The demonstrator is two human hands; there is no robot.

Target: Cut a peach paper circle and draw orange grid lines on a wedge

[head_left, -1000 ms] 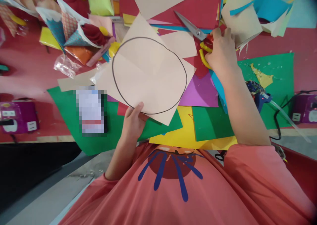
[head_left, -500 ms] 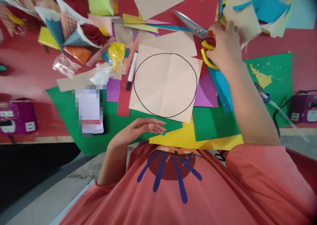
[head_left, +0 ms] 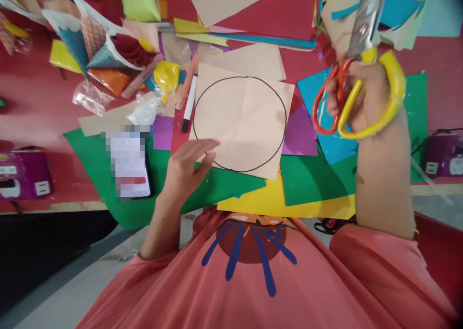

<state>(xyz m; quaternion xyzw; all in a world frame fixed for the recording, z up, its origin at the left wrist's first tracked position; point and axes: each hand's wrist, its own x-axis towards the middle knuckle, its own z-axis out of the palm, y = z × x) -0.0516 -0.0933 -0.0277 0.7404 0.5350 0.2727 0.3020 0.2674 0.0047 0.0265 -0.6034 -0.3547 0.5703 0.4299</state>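
- what did we have around us?
- we had the red table (head_left: 29, 126) beneath everything, with a green sheet (head_left: 123, 213) across its near left side. a stack of coloured paper (head_left: 275, 10) filled the far side, and checked cones (head_left: 96, 32) crowded the far left corner.
- and where was our peach sheet (head_left: 240, 121)?
- we saw it in the middle, on top of other papers, creased, with a black circle drawn on it.
- what about our scissors (head_left: 361, 34)?
- we had them raised at the right, blades pointing away, our right hand (head_left: 374, 90) curled around the handles. our left hand (head_left: 186, 167) was over the peach sheet's lower left edge, fingers loosely parted, gripping nothing. we could not tell whether they touched the paper, but they hid a bit of the circle.
- anything smaller nearby?
- we found the phone (head_left: 132, 165) left of that hand, partly blurred, a yellow packet (head_left: 168, 75) farther off, and a marker (head_left: 190, 104) just beside the peach sheet's left edge.
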